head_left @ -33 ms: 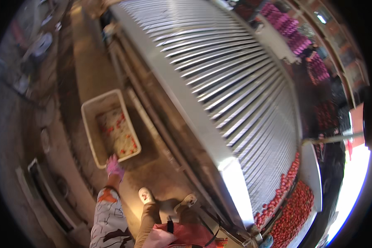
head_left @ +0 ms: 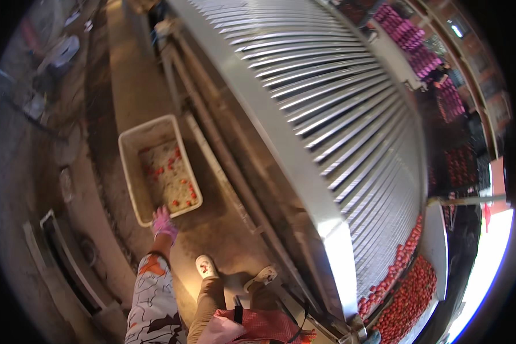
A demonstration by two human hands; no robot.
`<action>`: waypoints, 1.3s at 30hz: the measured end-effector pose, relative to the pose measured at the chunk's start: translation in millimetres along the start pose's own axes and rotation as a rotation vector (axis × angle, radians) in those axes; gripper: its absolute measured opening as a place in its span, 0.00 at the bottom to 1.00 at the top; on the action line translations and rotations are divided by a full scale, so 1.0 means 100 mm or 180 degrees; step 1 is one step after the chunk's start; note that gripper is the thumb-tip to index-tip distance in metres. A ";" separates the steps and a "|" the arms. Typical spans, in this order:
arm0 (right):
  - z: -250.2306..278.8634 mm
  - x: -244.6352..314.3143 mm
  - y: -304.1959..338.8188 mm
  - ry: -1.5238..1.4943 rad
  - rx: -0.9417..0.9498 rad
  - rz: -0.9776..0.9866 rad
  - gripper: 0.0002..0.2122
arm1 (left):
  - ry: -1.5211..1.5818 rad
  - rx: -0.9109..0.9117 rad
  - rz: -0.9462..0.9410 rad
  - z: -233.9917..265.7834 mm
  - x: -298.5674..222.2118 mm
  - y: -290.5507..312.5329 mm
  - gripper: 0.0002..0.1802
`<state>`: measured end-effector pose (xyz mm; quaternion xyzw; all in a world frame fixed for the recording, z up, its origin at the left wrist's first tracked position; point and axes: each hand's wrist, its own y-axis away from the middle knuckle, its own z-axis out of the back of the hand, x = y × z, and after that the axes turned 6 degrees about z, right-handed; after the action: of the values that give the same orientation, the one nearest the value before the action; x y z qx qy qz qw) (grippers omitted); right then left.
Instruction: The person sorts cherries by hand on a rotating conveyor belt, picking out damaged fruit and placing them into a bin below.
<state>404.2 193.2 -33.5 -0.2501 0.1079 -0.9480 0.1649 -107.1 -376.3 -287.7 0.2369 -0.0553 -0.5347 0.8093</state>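
Note:
My left hand (head_left: 164, 225), in a pink glove, reaches down to the near end of a pale plastic tub (head_left: 190, 170) on the floor. Its fingers look stretched and slightly apart, and the tips overlap the tub's near rim. Whether they press on that rim is too small to tell. Inside the tub several small red fruits (head_left: 160, 170), like cherry tomatoes, lie scattered over a dirty bottom. My right hand does not show.
A long metal roller conveyor (head_left: 327, 123) fills the middle and right. Red fruits (head_left: 404, 307) pile in a trough at its near right end. A pipe-like rail (head_left: 218, 178) runs beside the tub. My shoes (head_left: 206, 266) stand between tub and conveyor. Pink stacks (head_left: 404, 34) are at far right.
The whole view has shifted slightly, with the conveyor further right. My left hand stays at the tub's near rim, and its fingers look much the same.

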 end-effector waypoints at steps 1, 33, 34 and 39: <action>-0.11 0.10 0.02 -0.0044 0.0023 0.0034 0.13 | -0.0345 0.0182 0.0095 0.02 0.08 -0.10 0.51; -0.13 -0.42 -0.61 -0.0458 0.0326 0.0326 0.13 | 0.0486 0.1665 -0.0447 -2.82 -0.76 1.68 0.25; 0.08 -0.49 -0.53 -0.0450 0.0199 0.0279 0.13 | 0.0401 0.1895 -0.0541 -2.88 -0.99 1.75 0.26; 0.12 -0.68 -0.73 -0.0629 0.0395 0.0330 0.13 | -0.0275 0.1615 -0.1347 -3.41 -0.57 1.82 0.23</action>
<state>447.8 283.9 -32.3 -0.3257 0.0449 -0.9137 0.2387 138.5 -157.8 -498.3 0.4142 -0.1706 -0.6697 0.5924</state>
